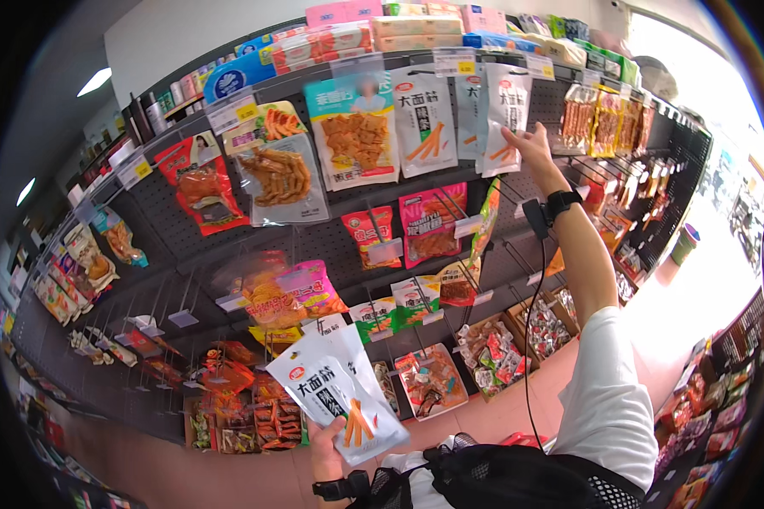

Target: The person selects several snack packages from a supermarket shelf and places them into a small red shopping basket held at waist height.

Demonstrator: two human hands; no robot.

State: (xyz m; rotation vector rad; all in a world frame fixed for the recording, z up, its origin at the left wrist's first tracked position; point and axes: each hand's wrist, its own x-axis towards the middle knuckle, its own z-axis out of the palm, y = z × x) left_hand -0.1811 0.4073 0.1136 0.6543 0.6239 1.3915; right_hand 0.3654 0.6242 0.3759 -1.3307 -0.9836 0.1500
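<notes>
My left hand (326,448) grips a small stack of white snack packets (344,407), fanned out low in front of me. The front packet bears dark writing and a picture of orange strips. At the top row of the rack, my right hand (532,147) pinches the right edge of a similar white packet (504,114), with the thumb on its front. That packet is upright at a hook under a price tag. Behind it to the left hangs a bluish-white packet (468,118), partly covered. Another white packet (425,121) of the same design hangs further left.
A dark pegboard rack (165,242) carries bagged snacks on protruding metal hooks. Tissue packs (420,32) line its top. Below stand an open tray of small packets (430,382) and a carton of wrapped snacks (493,356). A black cable (530,356) hangs from my right wrist.
</notes>
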